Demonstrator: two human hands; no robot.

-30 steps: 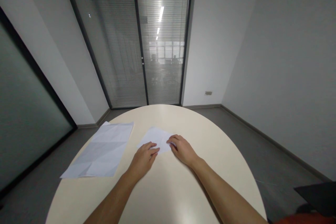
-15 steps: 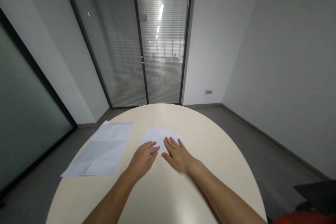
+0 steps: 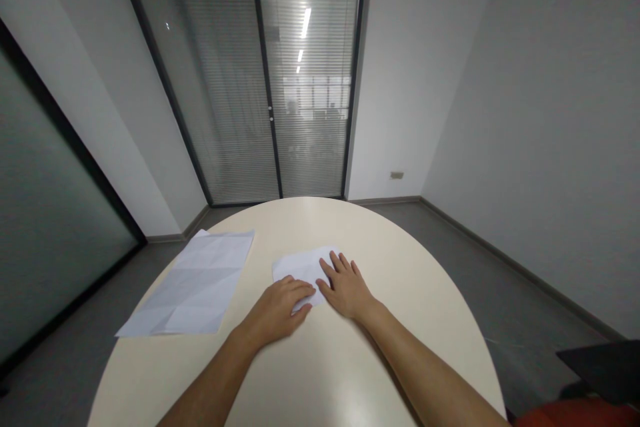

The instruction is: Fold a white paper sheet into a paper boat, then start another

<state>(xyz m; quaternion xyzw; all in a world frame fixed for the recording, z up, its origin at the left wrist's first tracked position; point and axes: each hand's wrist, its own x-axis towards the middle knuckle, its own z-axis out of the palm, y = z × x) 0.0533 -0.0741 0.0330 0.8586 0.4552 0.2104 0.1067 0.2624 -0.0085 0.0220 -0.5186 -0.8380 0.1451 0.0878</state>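
A small white sheet of paper (image 3: 300, 263), which looks folded, lies flat on the round cream table (image 3: 395, 360). My left hand (image 3: 283, 307) rests over its near left part, fingers stretched out to the right and thumb apart. On the paper's right side lies my right hand (image 3: 346, 285), palm down with its fingers spread. Both hands cover parts of the paper's edges. Neither hand grips anything.
A larger creased white sheet (image 3: 200, 287) lies at the table's left, with one corner at the edge. Beyond the table stands a glass partition with blinds (image 3: 310, 133). A dark flat object (image 3: 605, 367) and something red (image 3: 575, 413) are at the lower right.
The small paper has turned and shifted slightly to the right under my hands. My left hand has moved right and nearer to me; my right hand has slid a little right, its fingers more spread.
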